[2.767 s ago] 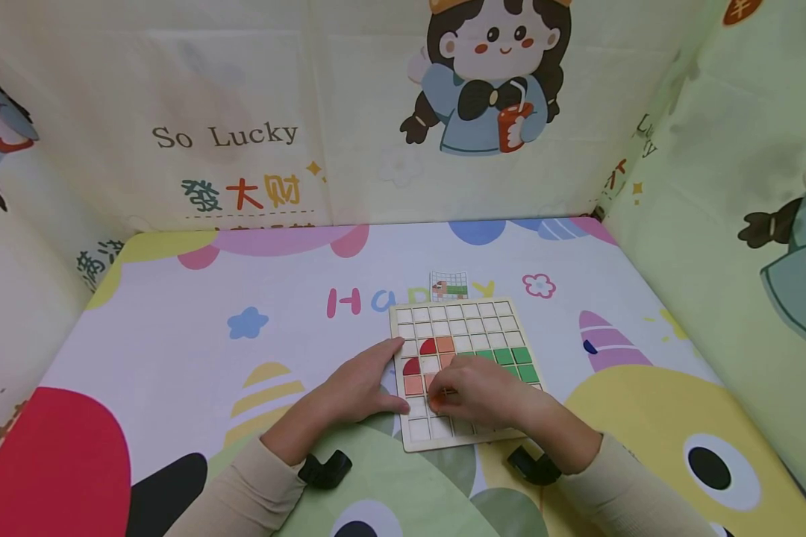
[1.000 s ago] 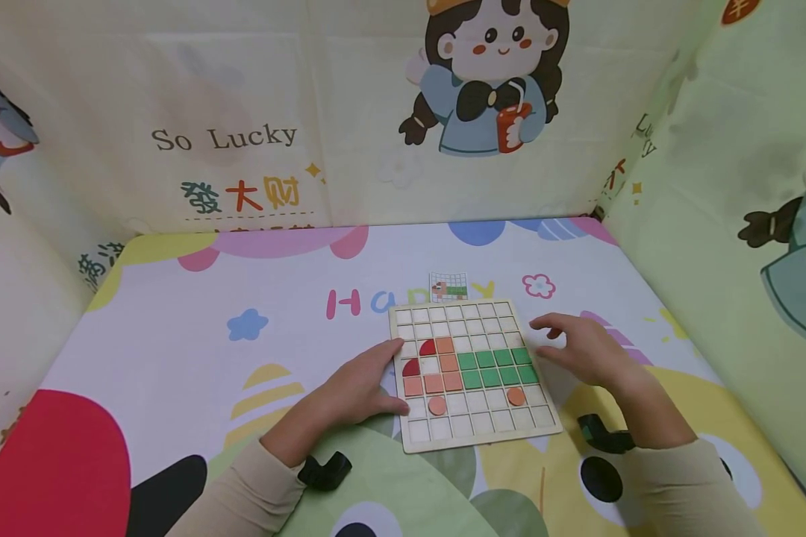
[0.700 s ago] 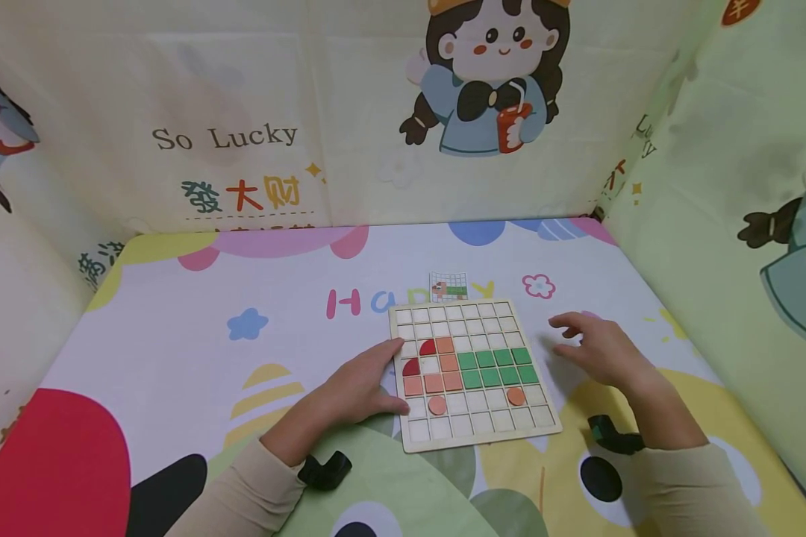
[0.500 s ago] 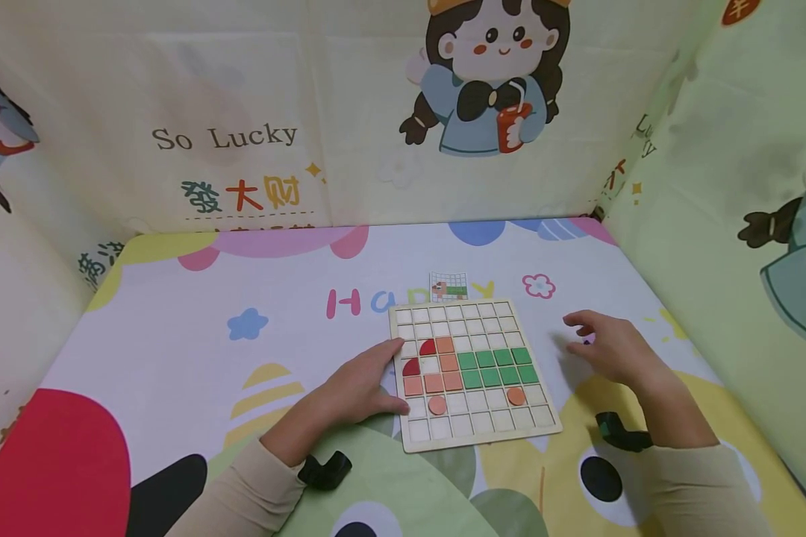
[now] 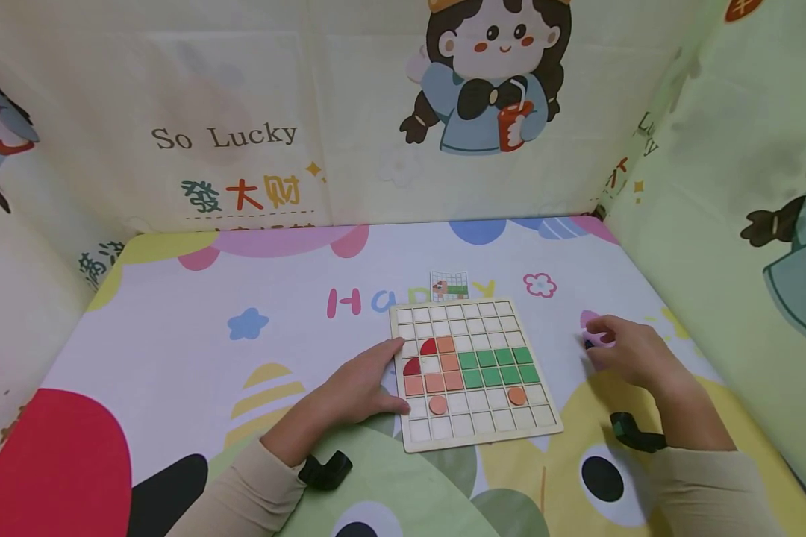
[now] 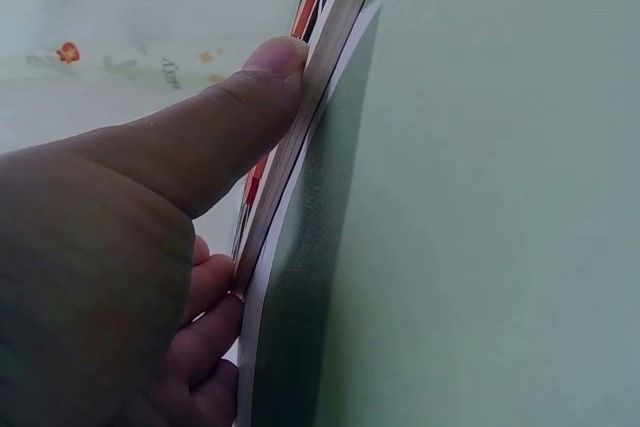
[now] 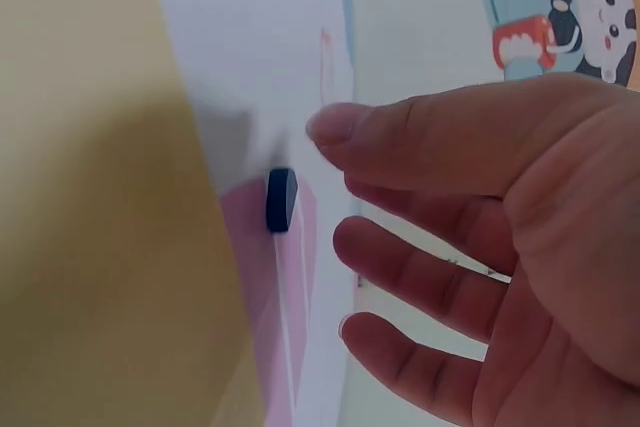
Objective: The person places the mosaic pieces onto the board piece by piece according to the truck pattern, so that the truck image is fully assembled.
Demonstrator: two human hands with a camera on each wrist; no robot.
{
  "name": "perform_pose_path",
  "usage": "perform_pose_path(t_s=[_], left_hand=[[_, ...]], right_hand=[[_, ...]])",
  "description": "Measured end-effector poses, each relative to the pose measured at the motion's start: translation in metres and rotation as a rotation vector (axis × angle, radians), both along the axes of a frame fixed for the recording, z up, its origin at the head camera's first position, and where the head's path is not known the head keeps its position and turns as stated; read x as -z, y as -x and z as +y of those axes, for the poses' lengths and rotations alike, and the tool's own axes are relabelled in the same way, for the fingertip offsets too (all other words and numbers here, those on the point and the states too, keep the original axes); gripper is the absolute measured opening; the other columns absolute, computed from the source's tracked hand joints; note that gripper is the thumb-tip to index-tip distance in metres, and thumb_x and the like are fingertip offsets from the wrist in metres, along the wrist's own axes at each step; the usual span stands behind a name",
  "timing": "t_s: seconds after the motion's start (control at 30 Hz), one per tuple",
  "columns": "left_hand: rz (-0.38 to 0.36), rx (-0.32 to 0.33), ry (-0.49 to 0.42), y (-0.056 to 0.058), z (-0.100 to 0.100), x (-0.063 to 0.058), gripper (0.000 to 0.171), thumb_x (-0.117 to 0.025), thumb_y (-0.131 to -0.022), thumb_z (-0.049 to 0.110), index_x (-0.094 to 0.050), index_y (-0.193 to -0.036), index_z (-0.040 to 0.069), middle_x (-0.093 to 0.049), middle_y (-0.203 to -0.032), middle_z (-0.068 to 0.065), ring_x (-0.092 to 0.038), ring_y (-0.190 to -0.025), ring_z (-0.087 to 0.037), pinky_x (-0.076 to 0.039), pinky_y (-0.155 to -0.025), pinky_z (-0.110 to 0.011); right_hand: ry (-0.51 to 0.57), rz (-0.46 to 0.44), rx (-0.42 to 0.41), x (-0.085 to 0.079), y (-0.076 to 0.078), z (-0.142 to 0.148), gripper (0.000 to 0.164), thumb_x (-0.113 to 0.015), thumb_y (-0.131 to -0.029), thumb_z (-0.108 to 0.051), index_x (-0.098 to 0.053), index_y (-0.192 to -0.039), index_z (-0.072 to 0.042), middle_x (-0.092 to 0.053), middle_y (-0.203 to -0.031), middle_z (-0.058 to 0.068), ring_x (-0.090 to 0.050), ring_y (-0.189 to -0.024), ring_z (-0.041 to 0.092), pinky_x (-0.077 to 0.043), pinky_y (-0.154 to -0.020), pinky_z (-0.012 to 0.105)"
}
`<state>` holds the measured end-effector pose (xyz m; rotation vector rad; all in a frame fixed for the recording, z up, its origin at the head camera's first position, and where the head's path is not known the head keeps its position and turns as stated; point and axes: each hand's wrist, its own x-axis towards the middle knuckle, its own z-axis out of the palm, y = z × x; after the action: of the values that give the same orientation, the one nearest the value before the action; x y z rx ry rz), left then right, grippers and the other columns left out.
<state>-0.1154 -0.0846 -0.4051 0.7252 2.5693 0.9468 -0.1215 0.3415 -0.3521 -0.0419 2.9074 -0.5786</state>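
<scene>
A wooden grid board [image 5: 473,447] lies on the table with coloured tiles in its cells. Its tiles include two red quarter-rounds [image 5: 428,346], several orange squares [image 5: 449,362], a block of green squares [image 5: 489,377] and two orange discs [image 5: 437,405]. My left hand [image 5: 357,386] touches the board's left edge, thumb and forefinger spread along it; the left wrist view shows the thumb [image 6: 262,87] against the rim. Off to the right of the board, my right hand [image 5: 638,356] hovers with nothing in its loosely bent fingers. Just by its fingertips lies a small dark blue curved tile [image 7: 281,201].
A small picture card [image 5: 449,286] showing a similar tile pattern lies behind the board. The printed tablecloth [image 5: 175,313] has cartoon shapes and letters. Cloth walls with printed figures enclose the back and sides. Each wrist carries a black camera mount [image 5: 327,471].
My right hand has left the board, where an orange disc now shows in a lower left cell, and has moved right to the dark blue tile. My left hand stays put.
</scene>
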Motion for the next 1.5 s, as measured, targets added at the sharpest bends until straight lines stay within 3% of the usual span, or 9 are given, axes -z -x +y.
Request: perform_pose_path(t_s=[0.23, 0.8, 1.2, 1.5], left_hand=[[-0.006, -0.007, 0.003, 0.000, 0.000, 0.000, 0.098, -0.088, -0.077, 0.037, -0.034, -0.153, 0.007, -0.043, -0.151, -0.008, -0.041, -0.135, -0.025, -0.038, -0.111, -0.043], [0.000, -0.003, -0.006, 0.000, 0.001, 0.000, 0.097, -0.088, -0.077, 0.035, -0.035, -0.152, 0.007, -0.045, -0.149, -0.007, -0.043, -0.133, -0.025, -0.038, -0.111, -0.043], [-0.001, 0.002, 0.007, -0.001, 0.000, -0.002, 0.098, -0.087, -0.078, 0.037, -0.033, -0.154, 0.006, -0.042, -0.152, -0.009, -0.040, -0.138, -0.027, -0.036, -0.112, -0.043], [0.002, 0.003, 0.019, -0.001, 0.000, -0.003, 0.099, -0.087, -0.078, 0.037, -0.032, -0.154, 0.005, -0.041, -0.153, -0.010, -0.039, -0.139, -0.028, -0.036, -0.112, -0.044]], right_hand=[[-0.014, -0.033, 0.020, 0.002, 0.000, 0.006, 0.046, -0.072, -0.086, -0.020, -0.061, -0.122, 0.005, -0.065, -0.109, 0.028, -0.058, -0.099, 0.044, -0.054, -0.076, 0.047], [0.011, -0.020, 0.002, 0.013, 0.004, 0.001, 0.032, -0.071, -0.087, -0.008, -0.063, -0.114, 0.007, -0.068, -0.105, 0.025, -0.062, -0.098, 0.043, -0.055, -0.068, 0.035], [0.005, 0.004, -0.001, 0.017, 0.005, -0.003, 0.028, -0.074, -0.087, -0.007, -0.065, -0.108, 0.009, -0.067, -0.094, 0.020, -0.059, -0.080, 0.030, -0.054, -0.062, 0.032], [0.001, 0.005, -0.005, 0.011, 0.006, -0.011, 0.033, -0.071, -0.090, -0.013, -0.063, -0.115, 0.007, -0.065, -0.106, 0.024, -0.057, -0.085, 0.031, -0.056, -0.066, 0.035]])
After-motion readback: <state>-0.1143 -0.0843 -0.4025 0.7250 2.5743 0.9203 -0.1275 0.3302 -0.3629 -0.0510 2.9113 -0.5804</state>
